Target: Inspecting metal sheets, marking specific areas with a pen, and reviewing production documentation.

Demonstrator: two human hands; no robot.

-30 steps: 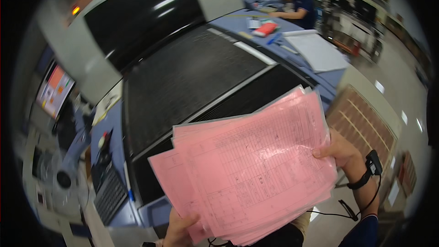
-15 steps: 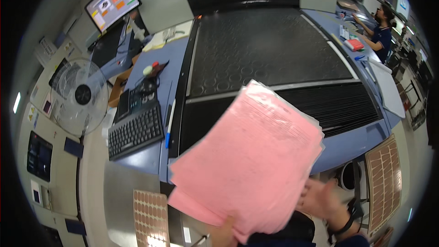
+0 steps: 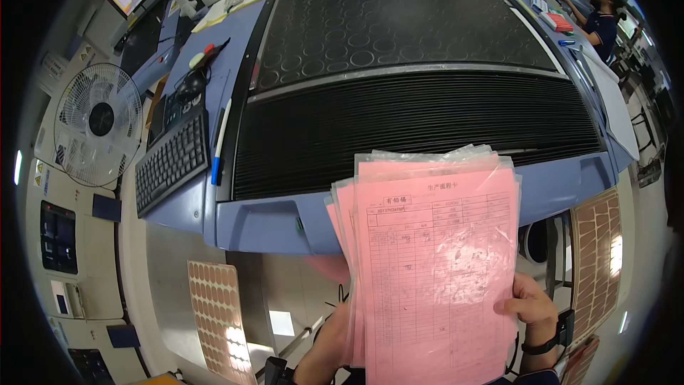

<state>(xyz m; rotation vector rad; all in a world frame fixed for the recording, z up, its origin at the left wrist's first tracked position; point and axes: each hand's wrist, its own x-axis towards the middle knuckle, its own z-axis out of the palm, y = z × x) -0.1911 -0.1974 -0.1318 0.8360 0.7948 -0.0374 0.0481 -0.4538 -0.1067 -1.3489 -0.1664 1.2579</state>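
A stack of pink printed forms in clear plastic sleeves [image 3: 442,278] is held upright in front of me, its printed side facing me. My right hand [image 3: 533,306] is closed on the stack's right edge, thumb on the front and fingers behind. At the lower left edge, my left hand [image 3: 338,335] supports the stack from behind; its fingers are mostly hidden by the sheets. The sleeves fan out unevenly at the left and top. Part of a pink sheet [image 3: 329,268] shows behind them.
Ahead lies a blue-framed machine with a black ribbed conveyor bed [image 3: 413,110]. To the left are a keyboard [image 3: 172,164], a marker [image 3: 221,142] and a fan [image 3: 100,121]. Perforated brown panels [image 3: 221,321] stand low on both sides. A person [image 3: 604,25] works at far right.
The stack has turned from tilted and blank-looking to upright with its printed side toward me. My right hand, open beside it before, now grips its right edge. The view has tipped downward.
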